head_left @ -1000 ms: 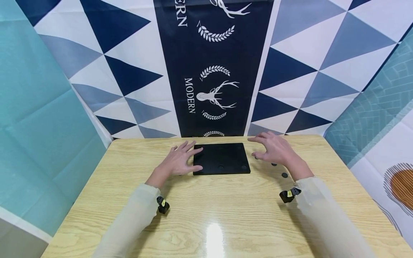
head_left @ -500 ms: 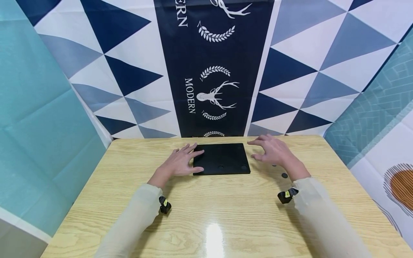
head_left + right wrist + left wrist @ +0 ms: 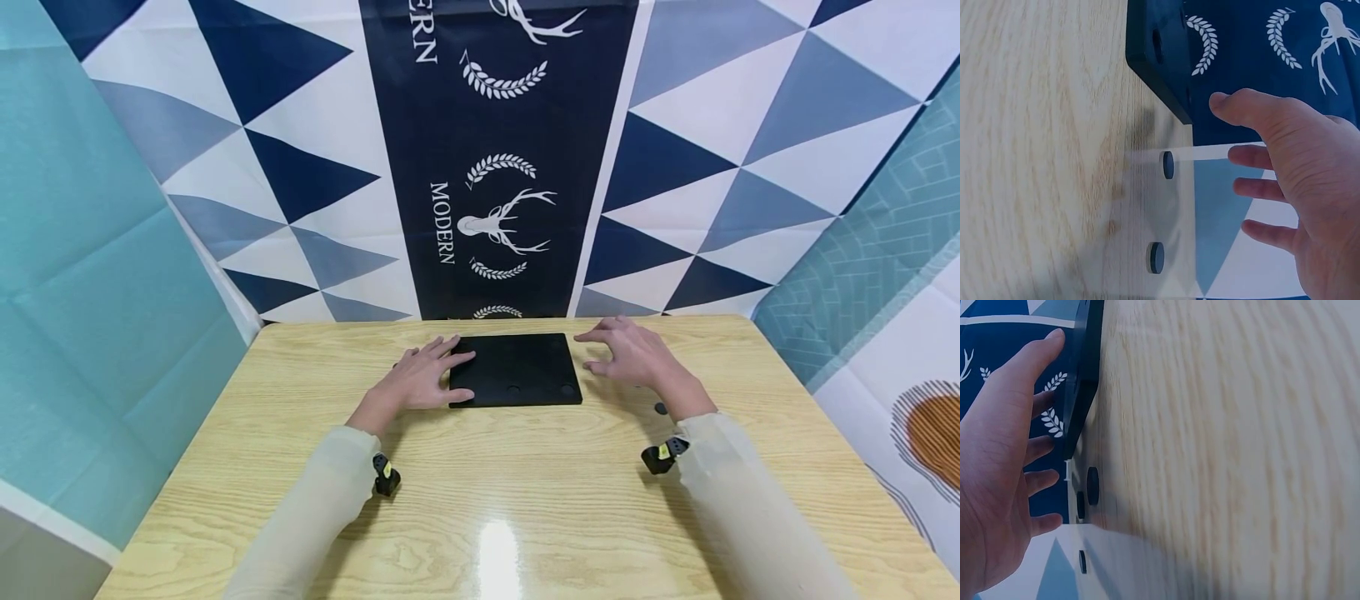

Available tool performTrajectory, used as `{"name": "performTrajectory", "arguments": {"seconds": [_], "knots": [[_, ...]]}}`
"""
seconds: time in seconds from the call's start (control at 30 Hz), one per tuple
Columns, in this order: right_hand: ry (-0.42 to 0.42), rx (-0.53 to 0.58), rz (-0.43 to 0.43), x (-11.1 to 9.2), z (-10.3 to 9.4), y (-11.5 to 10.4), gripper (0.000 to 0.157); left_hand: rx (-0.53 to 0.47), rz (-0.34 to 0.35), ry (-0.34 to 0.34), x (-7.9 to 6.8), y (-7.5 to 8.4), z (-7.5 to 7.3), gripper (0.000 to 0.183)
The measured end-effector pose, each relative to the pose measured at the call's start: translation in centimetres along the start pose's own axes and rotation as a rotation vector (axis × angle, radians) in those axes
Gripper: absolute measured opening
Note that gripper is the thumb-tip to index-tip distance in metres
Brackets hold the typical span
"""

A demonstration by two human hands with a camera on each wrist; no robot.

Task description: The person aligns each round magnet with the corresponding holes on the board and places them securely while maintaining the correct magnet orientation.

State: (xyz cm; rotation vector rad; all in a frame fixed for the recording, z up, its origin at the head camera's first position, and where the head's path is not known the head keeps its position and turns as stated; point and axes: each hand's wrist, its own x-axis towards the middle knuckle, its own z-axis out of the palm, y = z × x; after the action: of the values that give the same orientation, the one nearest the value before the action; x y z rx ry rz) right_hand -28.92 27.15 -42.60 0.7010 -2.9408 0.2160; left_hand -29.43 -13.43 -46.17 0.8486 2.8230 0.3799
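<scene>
A flat black rectangular board (image 3: 517, 367) with shallow round recesses lies near the table's far edge. Over its left edge spreads my left hand (image 3: 420, 379), fingers apart, thumb and fingertips overlapping the board in the head view; nothing is held. My right hand (image 3: 633, 354) hovers just beyond the right edge, fingers loosely bent, thumb apart, palm empty. Small black discs lie on the wood beneath both hands: one disc (image 3: 661, 408) shows by the right wrist, another disc (image 3: 1093, 485) in the left wrist view, and one more disc (image 3: 1157, 257) in the right wrist view. The hands partly hide the others.
The light wood table (image 3: 480, 467) ends at a patterned cloth backdrop (image 3: 495, 167). Teal cloth (image 3: 112, 250) hangs along the left side, with more cloth at the right. A small black camera (image 3: 386, 477) sits at each wrist.
My left hand has shifted slightly right, further over the board's edge. My right hand has lowered and moved a little left, covering more discs in the head view. The board has stayed put.
</scene>
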Motion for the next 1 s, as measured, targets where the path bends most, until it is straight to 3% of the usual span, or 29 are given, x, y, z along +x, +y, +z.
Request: {"name": "performTrajectory", "arguments": {"seconds": [1.0], "knots": [[-0.044,0.028,0.051,-0.12,0.9,0.9,0.045,0.067,0.015,-0.028,0.58,0.23,0.16,0.081]]}}
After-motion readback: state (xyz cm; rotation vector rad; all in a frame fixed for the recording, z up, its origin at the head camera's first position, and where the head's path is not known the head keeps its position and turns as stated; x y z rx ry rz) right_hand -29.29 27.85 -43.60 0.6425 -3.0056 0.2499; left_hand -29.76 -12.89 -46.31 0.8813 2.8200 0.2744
